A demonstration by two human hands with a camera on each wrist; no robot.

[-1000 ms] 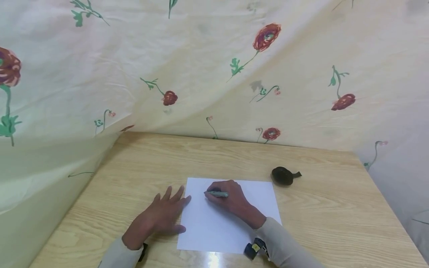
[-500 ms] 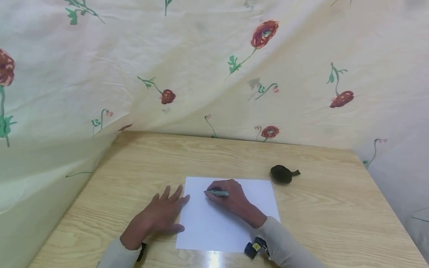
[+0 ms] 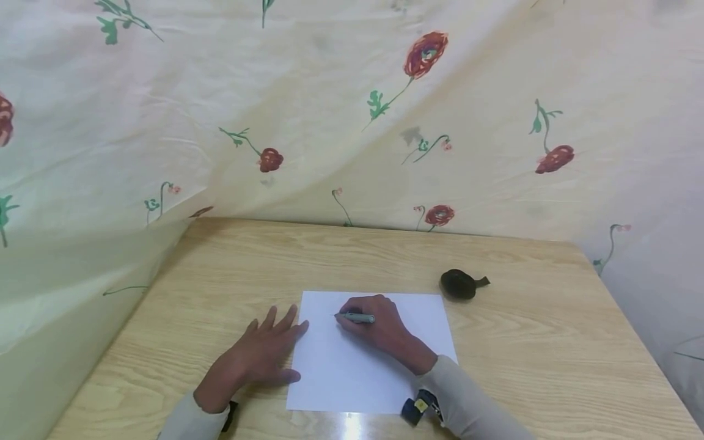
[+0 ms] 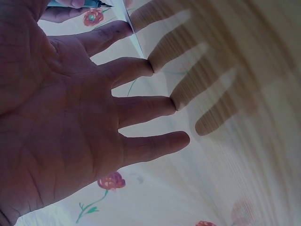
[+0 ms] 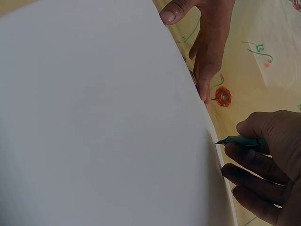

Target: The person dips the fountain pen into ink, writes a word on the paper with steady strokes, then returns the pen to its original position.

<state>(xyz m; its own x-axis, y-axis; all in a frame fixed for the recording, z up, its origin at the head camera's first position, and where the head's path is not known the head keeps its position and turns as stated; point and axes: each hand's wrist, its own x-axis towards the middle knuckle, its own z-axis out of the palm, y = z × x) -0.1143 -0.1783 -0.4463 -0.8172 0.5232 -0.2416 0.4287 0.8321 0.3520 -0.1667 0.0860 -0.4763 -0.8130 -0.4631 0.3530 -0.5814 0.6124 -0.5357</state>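
Note:
A white sheet of paper lies on the wooden table. My right hand rests on its upper part and pinches a grey-green pen between thumb and fingers. The dark pen tip meets the paper, with a short thin dark line just left of it. In the right wrist view the pen points left, and the other fingers curl loosely below it. My left hand lies with spread fingers at the left edge of the sheet; its index fingertip and thumb overlap the paper, the other fingers reach over bare wood.
Behind the sheet's upper right corner sits a small black rounded object with a short tail. The pale wooden table runs back to a hanging cloth printed with red flowers, which also closes off the left and right sides.
A short thin line now shows beside the pen tip. Both hands keep nearly the same places on the sheet; the whole head view has shifted slightly.

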